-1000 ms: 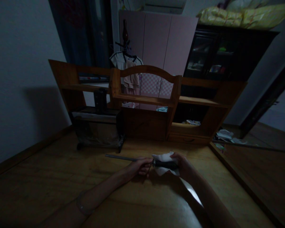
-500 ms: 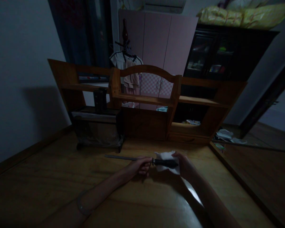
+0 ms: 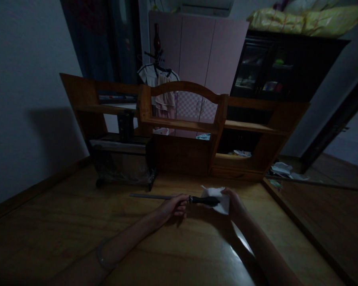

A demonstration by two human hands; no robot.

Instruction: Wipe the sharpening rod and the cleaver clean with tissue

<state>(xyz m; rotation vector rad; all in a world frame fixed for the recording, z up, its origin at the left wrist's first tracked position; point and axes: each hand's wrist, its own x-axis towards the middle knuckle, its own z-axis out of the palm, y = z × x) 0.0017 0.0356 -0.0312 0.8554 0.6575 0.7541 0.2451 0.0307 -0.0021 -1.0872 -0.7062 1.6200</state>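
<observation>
A sharpening steel (image 3: 150,196), a long thin grey rod with a black handle (image 3: 207,200) and a ring at its neck, lies level above the wooden tabletop. My left hand (image 3: 176,205) is closed around it just left of that ring, the rod's end pointing left. On the right, a white tissue (image 3: 224,203) hangs from my right hand (image 3: 234,203), which pinches it by its right side. Part of the tissue is behind the handle's end; whether it touches the handle I cannot tell.
The tabletop (image 3: 155,246) stretches under both hands. Beyond stands a wooden shelf unit (image 3: 183,126). At its left sits a dark boxy device (image 3: 122,163) with clear wrapping. A raised wooden edge (image 3: 304,230) borders the right side. The room is dim.
My right hand and the tissue have shifted slightly right, and the tissue now lies more toward the handle's end. The steel and my left hand have moved a little left.
</observation>
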